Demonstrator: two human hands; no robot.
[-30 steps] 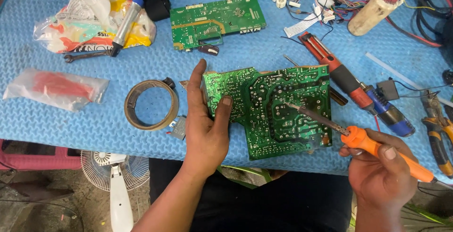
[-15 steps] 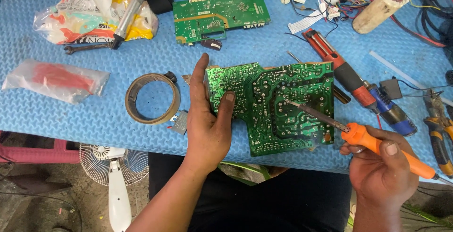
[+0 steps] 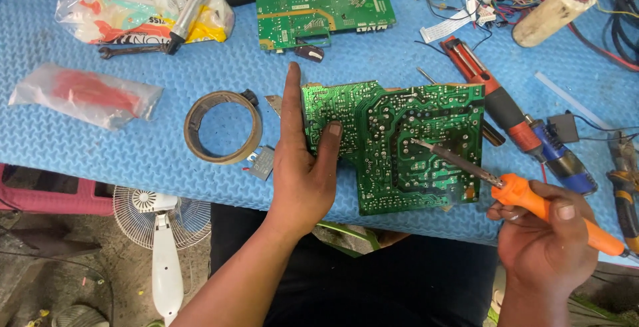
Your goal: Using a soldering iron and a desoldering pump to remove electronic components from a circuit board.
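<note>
A desk [image 3: 133, 161] covered with a blue, bumpy foam mat fills most of the view under even daylight, with no hard shadows. Below its front edge, down and to the left of the left hand [image 3: 303, 174], a small white fan [image 3: 160, 224] stands on a grey, dusty floor [image 3: 40, 267] strewn with bits of debris. A pink plastic piece [image 3: 40, 197] sits just under the desk's edge, further left.

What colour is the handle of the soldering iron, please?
Orange, seen in the head view: the soldering iron in the right hand.
</note>
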